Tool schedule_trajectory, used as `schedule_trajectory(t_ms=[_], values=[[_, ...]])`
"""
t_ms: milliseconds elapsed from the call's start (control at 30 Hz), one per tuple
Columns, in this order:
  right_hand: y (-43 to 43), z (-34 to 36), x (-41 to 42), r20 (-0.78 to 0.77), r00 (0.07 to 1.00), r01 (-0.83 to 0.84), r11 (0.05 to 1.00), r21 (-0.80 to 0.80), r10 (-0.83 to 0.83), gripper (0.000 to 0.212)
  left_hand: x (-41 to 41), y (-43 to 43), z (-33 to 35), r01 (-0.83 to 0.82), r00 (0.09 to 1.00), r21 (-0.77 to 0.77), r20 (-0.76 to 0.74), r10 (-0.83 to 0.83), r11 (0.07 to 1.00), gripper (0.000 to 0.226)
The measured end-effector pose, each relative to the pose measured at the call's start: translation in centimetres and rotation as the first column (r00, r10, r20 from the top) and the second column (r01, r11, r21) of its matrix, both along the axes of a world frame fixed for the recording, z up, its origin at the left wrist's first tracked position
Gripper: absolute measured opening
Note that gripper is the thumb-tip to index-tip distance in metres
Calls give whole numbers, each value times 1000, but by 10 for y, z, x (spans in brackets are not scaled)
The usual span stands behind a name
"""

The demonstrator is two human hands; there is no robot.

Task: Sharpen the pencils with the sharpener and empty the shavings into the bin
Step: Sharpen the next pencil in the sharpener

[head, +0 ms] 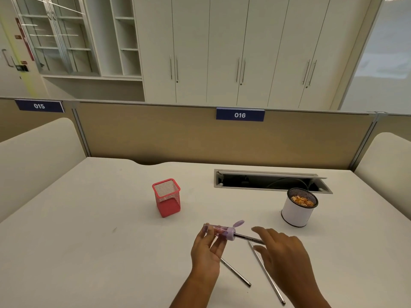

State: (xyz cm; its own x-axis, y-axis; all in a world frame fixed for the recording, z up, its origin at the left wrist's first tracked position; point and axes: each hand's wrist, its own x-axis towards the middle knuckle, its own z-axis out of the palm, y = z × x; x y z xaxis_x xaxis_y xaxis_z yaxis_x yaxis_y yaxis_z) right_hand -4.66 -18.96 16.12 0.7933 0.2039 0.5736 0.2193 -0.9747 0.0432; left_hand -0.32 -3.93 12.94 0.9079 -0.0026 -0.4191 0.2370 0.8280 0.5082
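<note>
Left pencil point(236, 273) and right pencil point(269, 278) lie loose on the table point(89, 241) nearest the viewer, apart and splayed like a V. The right one runs in under the right forearm.

Just beyond them the left hand point(206, 252) has its grip clamped on the sharpener point(220, 231), fingers curled round the clear barrel. The sharpener is held sideways above the table, with shavings visible in the barrel and the purple cap pointing right. A third pencil point(249, 237) sticks out of the cap to the right.

The third pencil's far end reaches the right hand point(282, 252), whose grip is apart. The fingers are spread and nearly straight, one above the shaft and one below. Whether they touch it cannot be told.

Farther back, a red mesh holder point(167, 197) stands upright to the left. The white bin point(300, 206), with shavings inside, stands to the right, just in front of an open cable hatch point(271, 181). Behind these, a partition point(155, 134) carries the label "016" point(240, 115).
</note>
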Motion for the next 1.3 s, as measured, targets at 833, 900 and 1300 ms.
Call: schedule_trajectory(t_ms=[833, 900, 1300], values=[[-24, -7, 2, -620, 408, 785, 88, 613, 670, 13, 8, 5, -5, 79, 993, 188, 74, -95, 979, 18], [-21, -5, 2, -641, 489, 691, 187, 699, 591, 5, 9, 6, -6, 66, 995, 188, 67, -80, 980, 18], [-18, -32, -1, -65, 995, -66, 984, 163, 77, 31, 7, -1, -8, 51, 996, 130, 63, -60, 990, 14]])
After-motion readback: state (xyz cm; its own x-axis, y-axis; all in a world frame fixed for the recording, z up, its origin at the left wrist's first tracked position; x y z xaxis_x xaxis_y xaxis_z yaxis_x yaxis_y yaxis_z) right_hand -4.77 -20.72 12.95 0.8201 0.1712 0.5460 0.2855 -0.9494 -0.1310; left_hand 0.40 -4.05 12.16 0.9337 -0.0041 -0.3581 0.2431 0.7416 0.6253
